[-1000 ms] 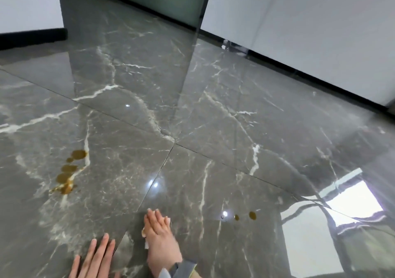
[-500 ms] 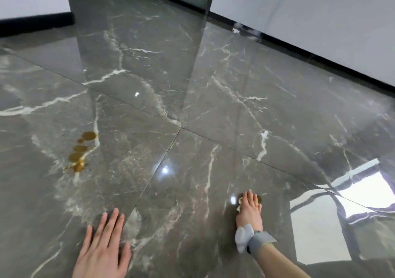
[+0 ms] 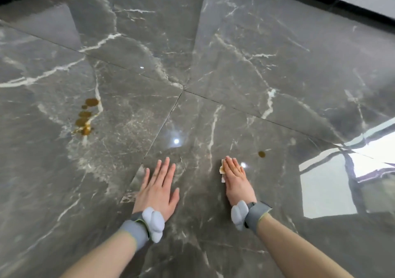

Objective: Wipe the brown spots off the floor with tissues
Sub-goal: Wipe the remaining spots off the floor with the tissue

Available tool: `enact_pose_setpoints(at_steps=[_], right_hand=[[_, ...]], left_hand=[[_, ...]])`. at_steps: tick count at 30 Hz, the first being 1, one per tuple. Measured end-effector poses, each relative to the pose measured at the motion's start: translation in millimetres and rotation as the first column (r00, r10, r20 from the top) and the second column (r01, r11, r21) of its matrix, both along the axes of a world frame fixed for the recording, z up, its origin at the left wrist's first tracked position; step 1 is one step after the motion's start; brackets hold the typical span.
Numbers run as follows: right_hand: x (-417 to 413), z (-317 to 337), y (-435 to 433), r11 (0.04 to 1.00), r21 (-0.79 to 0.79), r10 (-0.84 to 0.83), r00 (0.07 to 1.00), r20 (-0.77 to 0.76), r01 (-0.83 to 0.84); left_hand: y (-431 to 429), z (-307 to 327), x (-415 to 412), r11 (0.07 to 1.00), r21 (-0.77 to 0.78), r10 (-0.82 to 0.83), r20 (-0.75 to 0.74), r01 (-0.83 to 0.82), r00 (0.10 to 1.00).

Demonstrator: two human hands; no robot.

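While the left hand [image 3: 157,189] lies flat on the floor [image 3: 245,68], the right hand [image 3: 236,176] presses a tissue [image 3: 222,169] down with straight fingers. One spot [image 3: 261,154] sits near its fingertips. More spots [image 3: 85,116] lie far left.

Your floor [image 3: 256,68] is polished stone tile, veined white, glossy enough to mirror light. The tissue [image 3: 222,169] under your right hand [image 3: 235,176] is soft, crumpled paper, stained brown. Your wristbands [image 3: 134,231] look like matt grey cloth with smooth pale pods [image 3: 154,224].
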State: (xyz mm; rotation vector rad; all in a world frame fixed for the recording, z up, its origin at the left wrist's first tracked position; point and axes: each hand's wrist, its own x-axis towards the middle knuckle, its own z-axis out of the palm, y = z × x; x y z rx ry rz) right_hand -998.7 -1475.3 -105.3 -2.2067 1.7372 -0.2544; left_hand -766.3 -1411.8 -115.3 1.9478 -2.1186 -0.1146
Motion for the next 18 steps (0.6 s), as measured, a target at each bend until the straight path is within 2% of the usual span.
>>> enact_pose_setpoints(at_steps=[3,5,11,14,18], right_hand=[[-48,5,6,0.958,0.006,-0.286,0.957,-0.046,0.286],[-70,7,4,0.907,0.034,-0.416,0.907,-0.068,0.419],[-84,20,-51,0.795,0.152,-0.572,0.809,-0.135,0.587],[-58,23,-85,0.844,0.175,-0.486,0.86,-0.152,0.508],[14,8,-82,0.978,0.103,-0.171,0.982,-0.082,0.179]], left_hand=[[-13,-6,-35,0.995,0.043,-0.092,-0.005,0.093,0.996],[-15,-12,-42,0.993,0.043,-0.111,0.006,0.111,0.994],[-13,-13,-39,0.992,0.027,-0.123,-0.013,0.124,0.992],[-13,-12,-37,0.991,0.05,-0.123,-0.034,0.125,0.992],[-13,-16,-34,0.991,0.043,-0.123,-0.046,0.125,0.991]])
